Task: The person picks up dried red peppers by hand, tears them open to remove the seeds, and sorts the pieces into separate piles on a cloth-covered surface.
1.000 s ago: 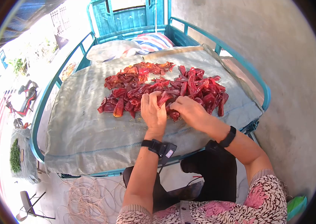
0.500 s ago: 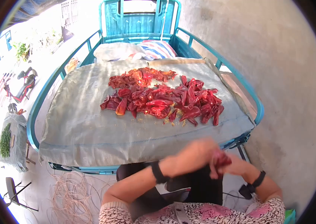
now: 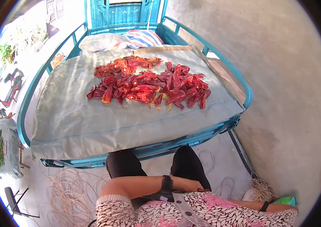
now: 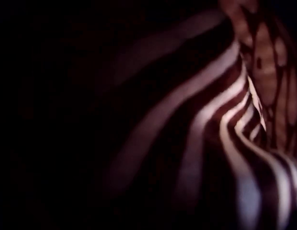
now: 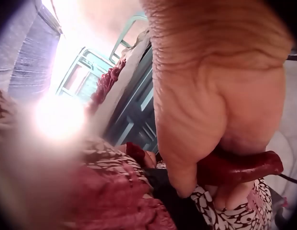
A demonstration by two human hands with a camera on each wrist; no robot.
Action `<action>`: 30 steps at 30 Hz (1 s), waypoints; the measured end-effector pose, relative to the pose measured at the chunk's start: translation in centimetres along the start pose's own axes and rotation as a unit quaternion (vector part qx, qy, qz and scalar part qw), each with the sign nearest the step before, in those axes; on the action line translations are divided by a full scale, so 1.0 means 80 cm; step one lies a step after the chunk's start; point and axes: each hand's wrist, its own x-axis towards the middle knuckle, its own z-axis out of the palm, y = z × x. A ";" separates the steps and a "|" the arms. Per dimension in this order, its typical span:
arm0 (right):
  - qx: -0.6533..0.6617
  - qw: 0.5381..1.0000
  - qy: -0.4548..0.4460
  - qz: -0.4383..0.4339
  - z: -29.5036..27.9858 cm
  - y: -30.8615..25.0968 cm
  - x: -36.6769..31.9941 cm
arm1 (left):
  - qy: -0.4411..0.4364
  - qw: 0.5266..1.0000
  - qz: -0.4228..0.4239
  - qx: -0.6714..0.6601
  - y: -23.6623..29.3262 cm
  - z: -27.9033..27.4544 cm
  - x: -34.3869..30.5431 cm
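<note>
Close to the waist in the head view, the left hand (image 3: pixel 186 184) has a dark red piece (image 3: pixel 204 190) at its fingertips. That piece (image 5: pixel 134 151) and some fingertips (image 5: pixel 151 159) also show in the right wrist view. The right hand (image 5: pixel 215 96) curls its fingers round a glossy red pepper (image 5: pixel 239 167); in the head view this hand (image 3: pixel 283 207) is low at the right, its fingers hidden. Striped cloth (image 4: pixel 196 124) and darkness fill the left wrist view. Red peppers (image 3: pixel 175 81) lie heaped on a grey cloth (image 3: pixel 92 121), opened reddish-orange pieces (image 3: pixel 120 66) behind them.
The cloth covers a blue cart bed with side rails (image 3: pixel 228 70). Sacks (image 3: pixel 103 42) lie at its far end. Looped cords (image 3: pixel 69 193) are on the floor at the left, near a small black stool (image 3: pixel 12 200). A green bag (image 3: pixel 285 200) is at the lower right.
Both hands have left the pepper heap and moved back toward the body. They were together over the lap half a second ago; now they are apart, the right one farther right.
</note>
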 end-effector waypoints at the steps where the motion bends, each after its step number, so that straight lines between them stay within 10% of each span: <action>1: 0.000 1.000 0.005 0.002 0.000 0.000 0.002 | -0.001 1.000 0.023 -0.011 -0.003 0.000 -0.001; 10: -0.024 0.999 0.031 -0.006 0.012 -0.003 0.015 | 0.053 0.970 0.214 0.102 0.013 0.012 0.014; 22: -0.055 0.998 0.040 0.018 0.032 0.016 0.012 | 0.044 0.967 0.166 0.189 -0.004 0.021 0.054; 25: -0.079 0.996 0.006 0.041 0.031 0.031 0.002 | -0.018 0.977 0.214 -0.004 -0.015 0.029 0.055; 30: -0.174 0.982 -0.073 0.012 0.003 0.043 -0.030 | 0.079 0.994 0.071 0.026 -0.003 0.014 0.022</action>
